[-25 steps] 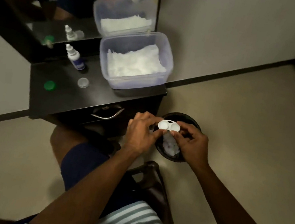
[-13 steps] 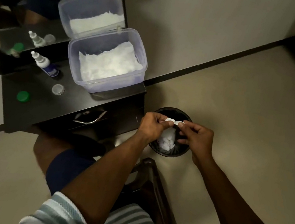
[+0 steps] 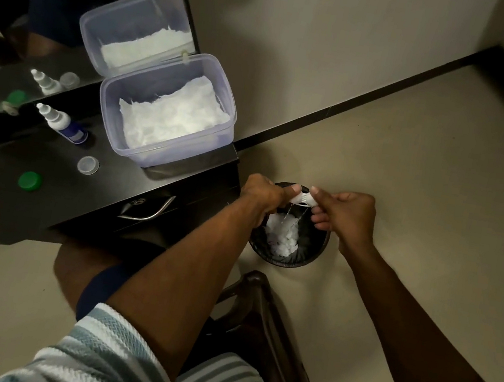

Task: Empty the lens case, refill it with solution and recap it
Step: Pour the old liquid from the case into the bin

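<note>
The white lens case (image 3: 302, 198) is tipped on edge above a black waste bin (image 3: 316, 255). My left hand (image 3: 261, 194) pinches its left end and my right hand (image 3: 346, 216) pinches its right end. Thin streams of liquid run from the case down into the bin, onto crumpled white tissues (image 3: 283, 237). On the dark table (image 3: 51, 207) stand the solution bottle (image 3: 62, 122) with a white nozzle, a green cap (image 3: 30, 181) and a clear cap (image 3: 88, 165).
A clear plastic tub (image 3: 169, 117) of white tissues sits at the table's right end, against a mirror (image 3: 57, 8). A drawer handle (image 3: 149, 210) juts below the tabletop. A dark chair (image 3: 258, 322) stands between my arms, just behind the bin.
Both hands have turned the lens case from flat, wells up, to tipped over the bin, and liquid now pours out. The view has swung to the right.
</note>
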